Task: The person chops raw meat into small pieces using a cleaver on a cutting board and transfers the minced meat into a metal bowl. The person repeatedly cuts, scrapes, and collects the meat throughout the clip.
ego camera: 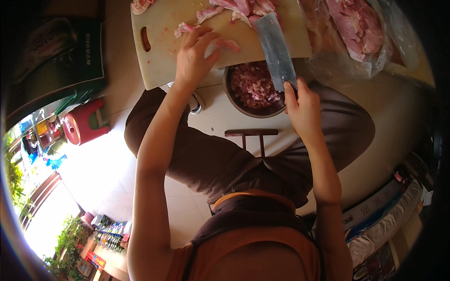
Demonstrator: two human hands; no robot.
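Note:
My right hand [302, 102] grips the handle of a cleaver [276, 49], whose broad blade points away from me over the near edge of a cutting board [161, 66]. Over the board's left part is my left hand [197, 52], fingers bent and spread; a small strip of raw meat [227, 45] lies by its fingertips, and whether they touch it I cannot tell. Pieces of raw meat [242, 8] lie at the board's far side. Below the board's near edge stands a metal bowl [255, 113] with chopped meat [253, 86] in it, partly hidden by the blade.
Right of the board, a large piece of raw meat [358, 28] lies on a clear plastic bag [327, 63]. My knees flank the bowl. A red plastic stool [84, 123] stands at the left, below a dark green box [70, 56]. Stacked packages [383, 224] are at the lower right.

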